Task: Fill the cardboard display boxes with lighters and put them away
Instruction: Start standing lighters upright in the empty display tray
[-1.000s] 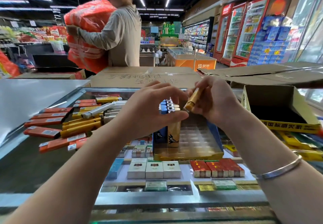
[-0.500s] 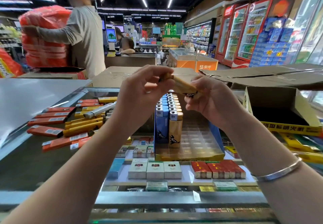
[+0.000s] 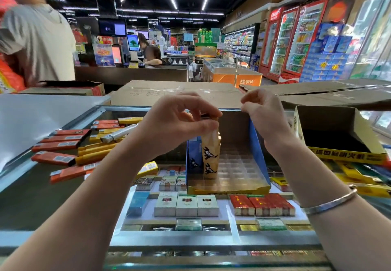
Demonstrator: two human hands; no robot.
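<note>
Head view: at frame centre the left hand (image 3: pixel 179 122) pinches the top of a tan lighter (image 3: pixel 210 143), lowering it into the blue-and-yellow cardboard display box (image 3: pixel 257 154) on the glass table (image 3: pixel 25 203). The right hand (image 3: pixel 264 116) hovers just beside, its grip loosely curled and empty. A tilted entry could miss the slot and topple the lighters standing beside it.

Both forearms are bare, no sleeves in view at all. Only thing worn is a thin silver bangle (image 3: pixel 331 202) on the right wrist, plain, smooth and shiny. Left hand (image 3: pixel 175 122) and right hand (image 3: pixel 264 118) have no gloves, fingers (image 3: pixel 206 125) with short nails.
</note>
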